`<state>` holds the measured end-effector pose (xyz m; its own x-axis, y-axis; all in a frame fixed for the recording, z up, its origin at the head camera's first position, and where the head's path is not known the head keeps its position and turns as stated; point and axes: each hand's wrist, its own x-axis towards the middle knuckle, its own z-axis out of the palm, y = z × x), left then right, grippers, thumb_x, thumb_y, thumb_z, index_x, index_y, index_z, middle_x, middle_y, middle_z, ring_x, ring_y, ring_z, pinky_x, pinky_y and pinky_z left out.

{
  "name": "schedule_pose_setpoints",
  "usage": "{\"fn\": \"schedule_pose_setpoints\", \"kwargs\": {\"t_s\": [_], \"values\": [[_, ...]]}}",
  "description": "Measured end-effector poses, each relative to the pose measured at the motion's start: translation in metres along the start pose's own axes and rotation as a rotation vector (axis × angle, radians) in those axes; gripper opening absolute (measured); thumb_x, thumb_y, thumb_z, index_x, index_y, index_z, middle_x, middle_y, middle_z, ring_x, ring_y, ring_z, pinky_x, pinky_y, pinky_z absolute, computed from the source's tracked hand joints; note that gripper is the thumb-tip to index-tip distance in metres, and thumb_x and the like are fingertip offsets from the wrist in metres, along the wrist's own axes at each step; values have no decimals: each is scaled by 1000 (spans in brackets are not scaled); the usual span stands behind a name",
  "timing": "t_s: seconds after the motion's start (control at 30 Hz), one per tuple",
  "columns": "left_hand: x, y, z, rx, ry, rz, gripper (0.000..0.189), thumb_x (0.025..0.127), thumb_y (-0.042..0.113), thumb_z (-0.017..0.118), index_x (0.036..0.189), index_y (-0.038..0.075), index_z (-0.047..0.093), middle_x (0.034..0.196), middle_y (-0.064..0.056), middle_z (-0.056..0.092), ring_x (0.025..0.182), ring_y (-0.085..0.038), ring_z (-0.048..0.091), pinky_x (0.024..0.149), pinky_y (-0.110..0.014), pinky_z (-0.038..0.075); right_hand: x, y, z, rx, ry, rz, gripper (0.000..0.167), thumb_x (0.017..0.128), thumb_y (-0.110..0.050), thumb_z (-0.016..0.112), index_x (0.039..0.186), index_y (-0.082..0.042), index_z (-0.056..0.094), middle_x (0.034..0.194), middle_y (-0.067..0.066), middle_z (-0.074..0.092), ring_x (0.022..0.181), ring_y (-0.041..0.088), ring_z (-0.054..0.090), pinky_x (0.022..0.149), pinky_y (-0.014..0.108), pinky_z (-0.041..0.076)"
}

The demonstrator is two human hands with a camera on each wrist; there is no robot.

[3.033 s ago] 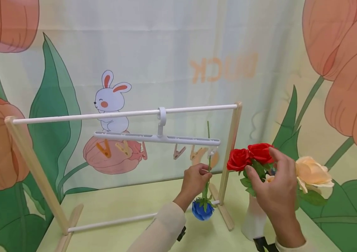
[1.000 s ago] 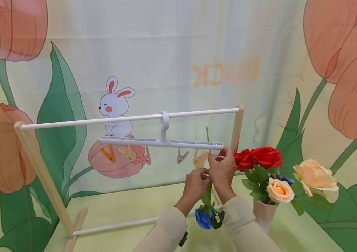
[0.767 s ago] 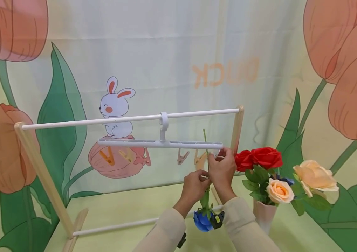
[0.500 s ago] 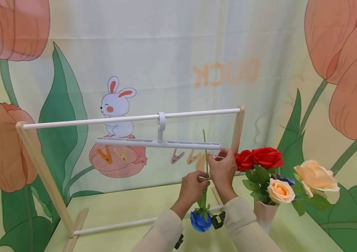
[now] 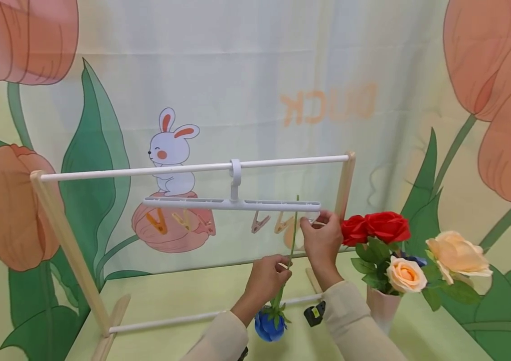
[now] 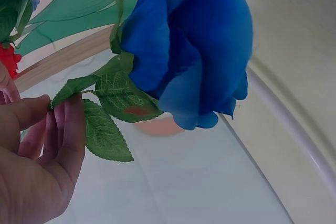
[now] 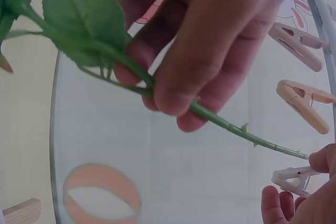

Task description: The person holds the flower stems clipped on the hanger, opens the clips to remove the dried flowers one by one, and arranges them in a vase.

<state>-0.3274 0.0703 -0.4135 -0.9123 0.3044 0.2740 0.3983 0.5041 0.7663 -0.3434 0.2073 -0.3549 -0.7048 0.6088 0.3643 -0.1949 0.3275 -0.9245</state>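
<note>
My left hand (image 5: 266, 281) pinches the green stem (image 5: 294, 235) of a blue artificial rose (image 5: 270, 325), which hangs bloom-down and leans, its stem end up by the hanger (image 5: 278, 205). In the left wrist view the rose (image 6: 194, 51) and its leaves are close up, beyond the fingertips. With thumb and fingers, my right hand (image 5: 323, 243) pinches the white clothespin (image 7: 294, 178) under the hanger's right end. The stem (image 7: 236, 130) runs up to the right thumb in the right wrist view; whether it lies between the clothespin's jaws I cannot tell.
The hanger hooks over the white rail of a wooden rack (image 5: 70, 250). Several other clothespins, such as an orange one (image 5: 157, 221), hang from it. Right of my right hand stands a pale vase (image 5: 382, 306) with red roses (image 5: 386, 226) and peach roses (image 5: 406, 275).
My right hand has come from beside the vase to the white clothespin. My left hand has moved down and left with the rose, whose stem now leans more.
</note>
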Motion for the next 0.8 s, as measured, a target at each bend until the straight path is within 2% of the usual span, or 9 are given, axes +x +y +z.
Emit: {"fn": "schedule_pose_setpoints", "kwargs": {"t_s": [0.37, 0.63, 0.7, 0.8], "values": [[-16, -5, -16, 173, 12, 107, 12, 90, 9, 75, 102, 12, 76, 86, -5, 78, 76, -16, 73, 68, -30, 58, -2, -2, -4, 5, -15, -5, 51, 90, -25, 74, 131, -2, 54, 120, 18, 66, 104, 33, 69, 91, 48, 59], [-29, -12, -36, 282, 32, 125, 13, 88, 6, 75, 100, 11, 76, 79, -2, 76, 69, -9, 68, 64, -25, 53, -5, -2, -11, 17, -35, -21, 49, 89, -23, 75, 128, -3, 54, 120, 16, 67, 104, 34, 71, 90, 48, 60], [-32, -13, -41, 311, 35, 126, 13, 88, 6, 74, 100, 13, 76, 79, 0, 75, 67, -7, 66, 61, -24, 51, -5, -1, -14, 8, -30, -30, 48, 88, -23, 75, 127, -3, 55, 119, 15, 68, 103, 32, 72, 87, 42, 61], [-37, -13, -48, 364, 38, 132, 15, 89, 7, 73, 101, 13, 78, 79, 1, 75, 64, -5, 63, 56, -22, 47, -9, 2, -19, -15, -25, -44, 47, 88, -23, 74, 126, -4, 56, 118, 13, 68, 102, 30, 72, 80, 25, 59]]}}
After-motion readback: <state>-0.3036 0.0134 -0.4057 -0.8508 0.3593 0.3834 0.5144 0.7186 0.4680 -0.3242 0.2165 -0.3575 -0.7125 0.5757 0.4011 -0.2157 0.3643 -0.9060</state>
